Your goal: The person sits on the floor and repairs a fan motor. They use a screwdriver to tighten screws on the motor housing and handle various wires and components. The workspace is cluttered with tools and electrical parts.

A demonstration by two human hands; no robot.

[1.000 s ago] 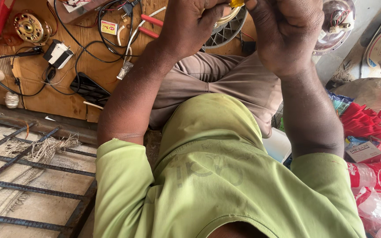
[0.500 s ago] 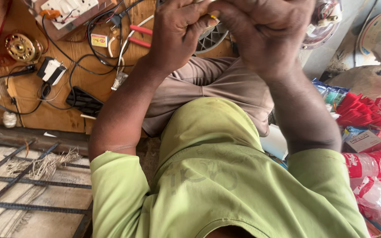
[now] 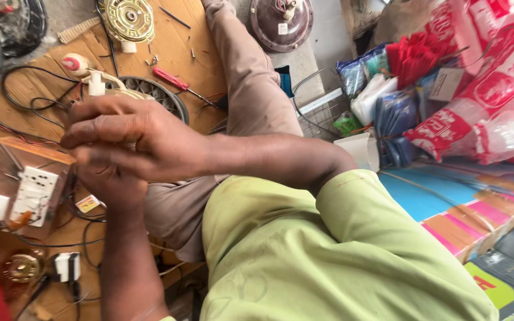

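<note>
My right hand [image 3: 138,142] lies across the top, fingers curled shut over a small cream and gold motor part [image 3: 117,89]. Only the part's top edge and a white plug piece [image 3: 96,83] show above my knuckles. My left hand [image 3: 107,185] is pressed right under the right one, gripping the same part from below; its fingers are mostly hidden. Both hands hover over a wooden board [image 3: 203,53], in front of a round wire fan guard [image 3: 165,98]. My green sleeve [image 3: 358,202] and brown trouser leg [image 3: 251,89] fill the middle.
A wooden switch box with white sockets [image 3: 28,184] sits at the left amid black wires [image 3: 25,89]. A red-handled screwdriver [image 3: 171,77], a gold motor [image 3: 129,18] and a dark round motor cover [image 3: 281,24] lie farther off. Red and blue plastic packets [image 3: 483,83] pile up at the right.
The view has swung round, so the hands now sit at the left of the picture instead of the top. They stay pressed together on the same part.
</note>
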